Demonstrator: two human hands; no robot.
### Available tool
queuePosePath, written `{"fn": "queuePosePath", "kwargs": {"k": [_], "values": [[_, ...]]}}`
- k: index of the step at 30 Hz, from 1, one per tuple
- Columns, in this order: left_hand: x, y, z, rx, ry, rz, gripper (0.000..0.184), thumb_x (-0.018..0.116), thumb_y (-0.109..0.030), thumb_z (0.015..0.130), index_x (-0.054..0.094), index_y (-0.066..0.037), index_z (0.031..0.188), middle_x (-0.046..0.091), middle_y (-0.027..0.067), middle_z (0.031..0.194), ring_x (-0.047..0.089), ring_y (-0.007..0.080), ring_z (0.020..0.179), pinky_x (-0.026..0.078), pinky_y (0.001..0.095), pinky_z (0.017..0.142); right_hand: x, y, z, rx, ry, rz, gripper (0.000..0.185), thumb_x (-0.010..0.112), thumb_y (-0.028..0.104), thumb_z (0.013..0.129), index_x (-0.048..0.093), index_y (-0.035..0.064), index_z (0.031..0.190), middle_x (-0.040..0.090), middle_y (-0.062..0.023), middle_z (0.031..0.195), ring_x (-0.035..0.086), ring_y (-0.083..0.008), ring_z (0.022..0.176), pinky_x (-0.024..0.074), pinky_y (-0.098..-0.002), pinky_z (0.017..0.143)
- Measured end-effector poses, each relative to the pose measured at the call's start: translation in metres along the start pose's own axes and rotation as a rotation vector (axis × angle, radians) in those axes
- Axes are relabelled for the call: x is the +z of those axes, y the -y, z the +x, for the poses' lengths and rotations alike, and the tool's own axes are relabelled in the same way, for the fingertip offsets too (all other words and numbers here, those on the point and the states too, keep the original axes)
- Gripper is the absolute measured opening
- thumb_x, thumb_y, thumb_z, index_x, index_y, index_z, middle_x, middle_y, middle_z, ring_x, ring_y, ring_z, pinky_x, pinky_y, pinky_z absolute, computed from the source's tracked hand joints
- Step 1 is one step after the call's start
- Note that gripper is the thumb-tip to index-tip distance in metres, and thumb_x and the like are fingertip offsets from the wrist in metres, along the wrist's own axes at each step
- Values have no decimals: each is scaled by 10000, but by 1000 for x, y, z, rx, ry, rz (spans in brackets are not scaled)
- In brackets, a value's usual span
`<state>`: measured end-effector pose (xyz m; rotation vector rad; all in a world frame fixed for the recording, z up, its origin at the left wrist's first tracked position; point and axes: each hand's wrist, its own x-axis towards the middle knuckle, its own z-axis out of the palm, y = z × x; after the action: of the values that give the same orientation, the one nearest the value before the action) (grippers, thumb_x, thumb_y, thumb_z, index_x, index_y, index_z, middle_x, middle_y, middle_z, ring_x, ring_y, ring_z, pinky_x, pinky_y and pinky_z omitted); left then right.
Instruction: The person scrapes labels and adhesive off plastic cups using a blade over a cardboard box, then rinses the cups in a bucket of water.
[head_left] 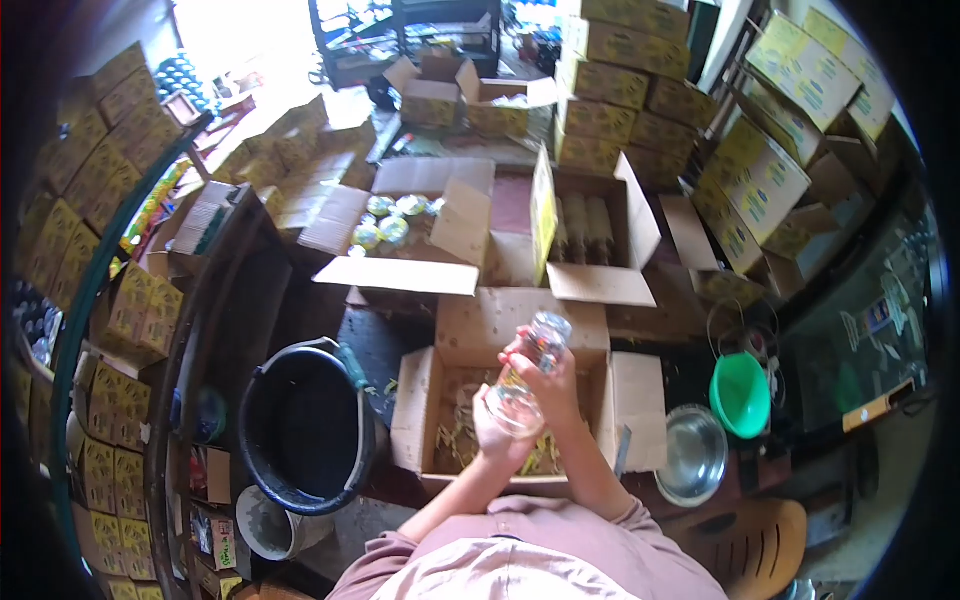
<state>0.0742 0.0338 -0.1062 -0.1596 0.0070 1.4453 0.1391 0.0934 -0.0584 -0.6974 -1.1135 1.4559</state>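
We hold a clear, shiny, cylindrical container (517, 408) with our left fingers (485, 410) and right fingers (530, 374) wrapped around it; below them sits an open, brown cardboard box (470, 325), left of them a round black bucket (305, 425).

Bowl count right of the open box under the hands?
2. A green bowl is right of the box; a shiny bowl is nearer the person, also right of it. Others may be hidden.
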Motion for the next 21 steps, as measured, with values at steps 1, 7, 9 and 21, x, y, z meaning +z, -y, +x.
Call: {"fn": "queuePosePath", "kwargs": {"k": [1, 7, 9, 21], "values": [[5, 1, 1, 24, -87, 77, 536, 270, -453, 879, 434, -46, 1187, 507, 137, 1134, 485, 266, 1057, 344, 426, 955, 0, 1, 1, 5, 2, -1, 323, 608, -5, 727, 513, -46, 1033, 615, -72, 817, 603, -140, 793, 488, -267, 742], [30, -10, -1, 30, -130, 205, 571, 429, -459, 822, 371, -64, 1231, 446, 118, 1215, 446, 266, 1123, 339, 473, 946, 0, 1, 13, 7, 51, -96, 356, 596, 17, 735, 472, -33, 1065, 602, -77, 827, 594, -171, 843, 466, -308, 796], [24, -14, -1, 42, -120, 262, 545, 529, -358, 772, 394, -64, 1210, 470, 112, 1190, 458, 260, 1110, 360, 494, 916, 3, 5, 15, -19, 74, -201, 375, 597, 38, 738, 453, -29, 1077, 599, -77, 845, 578, -182, 877, 436, -317, 839], [-20, -37, 13, 84, -173, 327, 474, 423, -287, 717, 472, -47, 1123, 529, 109, 1097, 507, 236, 1016, 437, 425, 788, -17, -13, 20, -109, 18, -365, 813, 778, 227, 646, 318, -27, 1266, 521, -115, 1045, 531, -170, 951, 436, -297, 822]]}}
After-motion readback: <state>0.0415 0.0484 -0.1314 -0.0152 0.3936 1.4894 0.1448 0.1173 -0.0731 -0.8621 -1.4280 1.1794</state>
